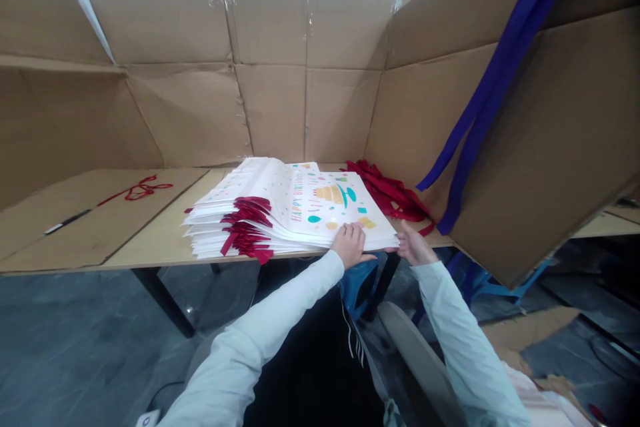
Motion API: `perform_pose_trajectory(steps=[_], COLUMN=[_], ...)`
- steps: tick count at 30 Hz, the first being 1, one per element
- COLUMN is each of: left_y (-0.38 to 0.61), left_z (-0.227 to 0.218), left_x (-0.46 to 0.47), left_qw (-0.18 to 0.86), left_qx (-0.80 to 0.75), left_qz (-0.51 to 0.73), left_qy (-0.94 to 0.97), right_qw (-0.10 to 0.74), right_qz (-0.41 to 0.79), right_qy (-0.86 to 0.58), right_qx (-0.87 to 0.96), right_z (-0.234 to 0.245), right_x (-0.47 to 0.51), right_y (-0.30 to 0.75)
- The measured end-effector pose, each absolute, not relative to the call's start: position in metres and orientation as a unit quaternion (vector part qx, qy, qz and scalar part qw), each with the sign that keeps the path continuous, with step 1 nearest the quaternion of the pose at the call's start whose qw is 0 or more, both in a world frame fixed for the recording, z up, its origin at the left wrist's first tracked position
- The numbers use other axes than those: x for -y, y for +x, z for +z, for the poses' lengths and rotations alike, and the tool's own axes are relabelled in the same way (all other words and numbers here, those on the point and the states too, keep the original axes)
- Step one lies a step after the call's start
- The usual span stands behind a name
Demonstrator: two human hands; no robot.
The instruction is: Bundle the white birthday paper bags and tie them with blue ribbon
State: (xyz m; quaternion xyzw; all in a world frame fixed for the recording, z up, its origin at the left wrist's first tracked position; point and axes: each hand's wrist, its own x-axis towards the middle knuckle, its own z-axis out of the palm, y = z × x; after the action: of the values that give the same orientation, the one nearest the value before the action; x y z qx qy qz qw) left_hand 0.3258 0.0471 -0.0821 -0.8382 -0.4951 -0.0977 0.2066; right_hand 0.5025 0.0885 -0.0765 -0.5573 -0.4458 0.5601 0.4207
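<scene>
I have the left hand [350, 245] on the near edge of a stack of white birthday-print gift bags [305, 210], the right hand [415, 245] at its near corner, hands just apart, grip unclear from here, red ribbon handles [247, 223] left of the left hand, bunched red ribbons [387, 190] beyond the right hand

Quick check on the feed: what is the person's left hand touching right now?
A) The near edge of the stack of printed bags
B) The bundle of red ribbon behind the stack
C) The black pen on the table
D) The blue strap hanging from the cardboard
A: the left hand lies on the near edge of the stack of printed white bags.
</scene>
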Motion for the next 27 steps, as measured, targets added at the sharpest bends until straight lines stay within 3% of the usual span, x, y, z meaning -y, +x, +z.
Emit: perform_pose_trajectory(steps=[7,17,23,27], left_y=[0.328,0.337,0.325,0.294], left_z=[-0.081,-0.086,-0.085,-0.088], left_x=[-0.061,-0.074,-0.059,-0.034], left_qw=[0.188,0.198,0.203,0.227], left_qx=[0.510,0.539,0.455,0.430], left_qz=[-0.136,-0.177,-0.211,-0.256], left_qy=[-0.828,-0.799,-0.841,-0.836], right_qw=[0.274,0.169,0.121,0.184], right_qz=[0.458,0.424,0.303,0.305], right_qy=[-0.580,-0.605,-0.628,-0.602], right_qx=[0.615,0.652,0.707,0.714], right_z=[-0.057,-0.040,-0.049,-0.050], right_x=[-0.104,-0.125,-0.135,-0.157], right_y=[0.504,0.505,0.512,0.508])
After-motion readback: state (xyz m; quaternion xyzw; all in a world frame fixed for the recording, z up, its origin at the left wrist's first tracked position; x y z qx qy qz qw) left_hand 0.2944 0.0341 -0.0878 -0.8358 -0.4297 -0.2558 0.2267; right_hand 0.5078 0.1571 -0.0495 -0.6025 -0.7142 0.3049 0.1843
